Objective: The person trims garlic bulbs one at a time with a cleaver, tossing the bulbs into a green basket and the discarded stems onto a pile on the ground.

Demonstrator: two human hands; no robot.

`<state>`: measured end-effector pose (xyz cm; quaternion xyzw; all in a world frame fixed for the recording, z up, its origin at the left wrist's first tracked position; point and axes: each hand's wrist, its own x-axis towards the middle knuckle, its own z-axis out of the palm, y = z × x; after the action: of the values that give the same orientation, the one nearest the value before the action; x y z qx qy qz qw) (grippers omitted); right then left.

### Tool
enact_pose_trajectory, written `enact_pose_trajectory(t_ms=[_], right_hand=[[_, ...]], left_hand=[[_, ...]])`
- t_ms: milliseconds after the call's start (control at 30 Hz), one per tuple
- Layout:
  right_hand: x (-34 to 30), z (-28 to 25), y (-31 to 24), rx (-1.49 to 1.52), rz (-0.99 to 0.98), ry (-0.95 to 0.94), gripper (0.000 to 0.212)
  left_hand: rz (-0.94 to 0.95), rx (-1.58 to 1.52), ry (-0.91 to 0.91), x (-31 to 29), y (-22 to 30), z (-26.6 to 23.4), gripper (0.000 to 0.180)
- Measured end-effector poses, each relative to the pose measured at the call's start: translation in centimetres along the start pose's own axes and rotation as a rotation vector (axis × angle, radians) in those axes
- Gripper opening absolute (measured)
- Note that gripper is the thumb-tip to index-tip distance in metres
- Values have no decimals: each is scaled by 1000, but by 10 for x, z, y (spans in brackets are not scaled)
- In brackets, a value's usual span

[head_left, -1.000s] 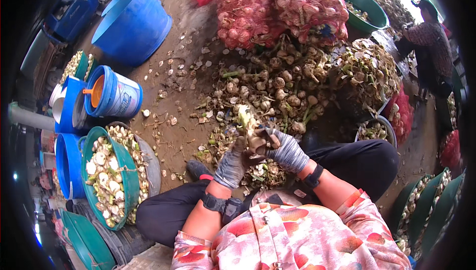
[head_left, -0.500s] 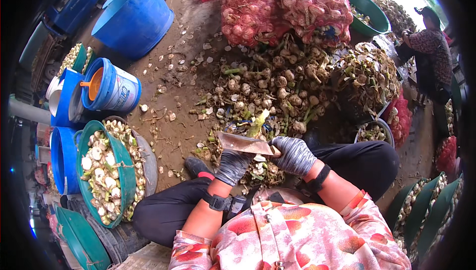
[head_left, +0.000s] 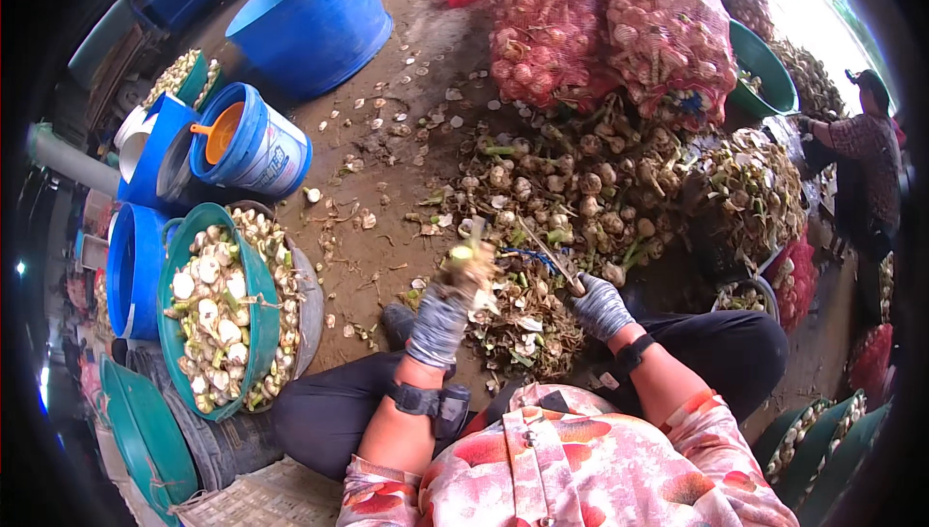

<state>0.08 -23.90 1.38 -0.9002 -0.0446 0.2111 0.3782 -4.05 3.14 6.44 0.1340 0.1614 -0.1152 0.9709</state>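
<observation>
My left hand [head_left: 441, 322], in a grey striped glove, is closed round a garlic bulb [head_left: 471, 264] with a pale green cut stem, smeared by motion. In my right hand [head_left: 598, 308], gloved alike, is the handle of a knife [head_left: 548, 250]. Its blade points up and to the left, apart from the garlic. Beneath and between the hands lie loose trimmings of dry skins and stalks [head_left: 527, 329]. Just beyond the knife spreads a heap of untrimmed garlic bulbs [head_left: 590, 200]. At my left a green basin [head_left: 172, 280] is full of trimmed garlic.
Red mesh sacks of garlic [head_left: 668, 43] stand behind the heap. A large blue tub [head_left: 319, 33] and a blue bucket [head_left: 276, 154] with an orange scoop [head_left: 223, 130] are at the left. A co-worker [head_left: 866, 164] sits at the far right, beyond a pile of husks [head_left: 745, 188].
The knife has come away from the garlic and tipped from lying crosswise to pointing up. My left hand has moved left with the garlic, my right hand rightward. The view has shifted.
</observation>
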Motion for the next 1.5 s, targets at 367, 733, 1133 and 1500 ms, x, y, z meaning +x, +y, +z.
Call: enact_pose_trajectory(t_ms=[367,733,1133,1500], right_hand=[[16,-11,-18,147,115,46,34],[37,-5,-27,278,178,46,31],[57,-13,-40,244,293,-54,32],[46,-28,-49,-169,23,-43,26]], left_hand=[[1342,-264,93,-22,223,47,60],[410,1715,611,263,96,-137,40],[-283,2297,946,305,64,-141,74],[59,1117,-140,185,2,-118,39]])
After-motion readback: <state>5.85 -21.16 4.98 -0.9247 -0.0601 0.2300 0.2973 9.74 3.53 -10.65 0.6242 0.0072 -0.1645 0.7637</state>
